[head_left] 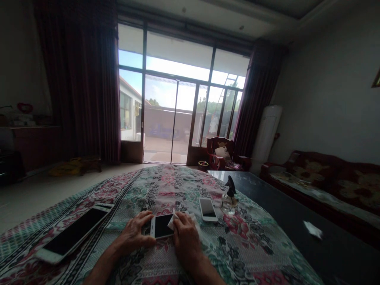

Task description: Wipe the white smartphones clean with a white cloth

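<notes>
A white smartphone [162, 226] with a dark screen lies sideways on the flowered cloth in front of me. My left hand [138, 229] grips its left end, thumb at the near edge and fingers at the far edge. With bent fingers, my right hand [186, 233] presses a white tissue [192, 220] onto the right part of the screen, hiding that end. To the right, a second white phone [208, 209] lies face up, apart from my hands. Beside it stands a clear spray bottle [229, 202] with a black trigger head.
At the left lies a larger white device [74, 233] with a dark screen, partly over another one. A dark glossy table [267, 206] on the right carries a crumpled white tissue [312, 229]. Beyond are a carved wooden armchair [221, 152], a sofa [323, 170] and glass doors [175, 118].
</notes>
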The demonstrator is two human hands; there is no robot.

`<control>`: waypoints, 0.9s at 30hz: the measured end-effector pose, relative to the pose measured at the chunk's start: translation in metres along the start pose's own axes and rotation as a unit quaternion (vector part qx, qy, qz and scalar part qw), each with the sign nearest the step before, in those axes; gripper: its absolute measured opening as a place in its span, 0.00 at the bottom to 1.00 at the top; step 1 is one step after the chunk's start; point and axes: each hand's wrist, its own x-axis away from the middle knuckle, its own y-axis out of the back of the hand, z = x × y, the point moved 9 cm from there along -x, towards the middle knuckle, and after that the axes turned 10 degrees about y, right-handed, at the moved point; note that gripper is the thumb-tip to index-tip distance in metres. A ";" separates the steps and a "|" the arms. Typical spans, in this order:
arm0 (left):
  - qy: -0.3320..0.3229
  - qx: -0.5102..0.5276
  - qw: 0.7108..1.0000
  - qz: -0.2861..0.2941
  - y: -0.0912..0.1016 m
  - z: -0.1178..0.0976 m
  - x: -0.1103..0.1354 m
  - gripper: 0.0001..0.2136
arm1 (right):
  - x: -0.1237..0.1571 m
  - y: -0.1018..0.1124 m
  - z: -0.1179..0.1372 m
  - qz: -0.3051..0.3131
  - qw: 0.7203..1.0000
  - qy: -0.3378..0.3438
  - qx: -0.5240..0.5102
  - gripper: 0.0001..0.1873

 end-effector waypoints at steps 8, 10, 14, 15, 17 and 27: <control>-0.003 -0.065 0.998 -0.026 -0.006 -0.006 -0.004 0.34 | 0.003 -0.015 0.009 0.054 0.998 0.037 -0.015 0.20; -0.009 -0.071 0.997 -0.021 -0.005 -0.007 -0.004 0.34 | 0.004 -0.014 0.009 0.048 0.998 0.035 -0.012 0.19; -0.007 -0.074 0.997 -0.010 -0.001 -0.011 -0.001 0.34 | 0.002 -0.002 -0.004 0.009 1.000 -0.006 0.005 0.17; -0.004 -0.074 0.997 -0.002 -0.001 -0.012 -0.001 0.34 | 0.001 0.002 -0.010 0.000 1.000 -0.021 0.011 0.17; 0.001 -0.070 0.997 0.018 -0.001 -0.013 0.000 0.35 | 0.001 0.008 -0.024 -0.015 0.998 -0.049 0.023 0.19; 0.006 -0.031 0.999 0.038 -0.005 0.000 -0.005 0.37 | 0.001 0.011 -0.036 -0.017 0.997 -0.063 0.052 0.24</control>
